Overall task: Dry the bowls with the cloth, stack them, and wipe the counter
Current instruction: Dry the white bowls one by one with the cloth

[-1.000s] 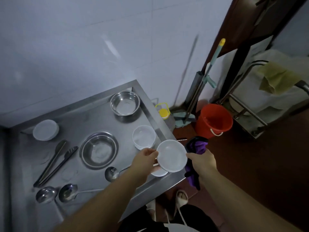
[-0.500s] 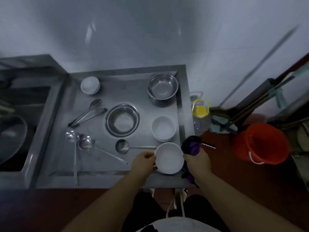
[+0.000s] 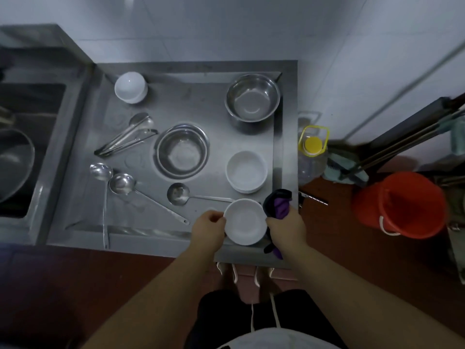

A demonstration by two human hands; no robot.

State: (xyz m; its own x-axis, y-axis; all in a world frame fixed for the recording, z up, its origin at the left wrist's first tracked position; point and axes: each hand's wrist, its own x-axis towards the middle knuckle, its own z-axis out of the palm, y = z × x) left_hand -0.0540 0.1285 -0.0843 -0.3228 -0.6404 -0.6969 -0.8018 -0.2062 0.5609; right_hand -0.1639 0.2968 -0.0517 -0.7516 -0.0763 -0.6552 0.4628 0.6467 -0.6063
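Head: steel counter (image 3: 208, 107), white-tiled wall (image 3: 226, 26)

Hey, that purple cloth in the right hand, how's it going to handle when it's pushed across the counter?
Probably floppy: the purple cloth bunches above the right hand and a tail droops below the grip. It looks light for its size, held one-handed. On the smooth steel counter it should slide easily, though a loose tail might drag against the ladle near it.

A plain white bowl (image 3: 245, 221) sits between my hands, a purple-and-black cloth (image 3: 278, 206) beside it, above the grey steel counter (image 3: 201, 104); an orange-red bucket (image 3: 398, 205) stands nearby.
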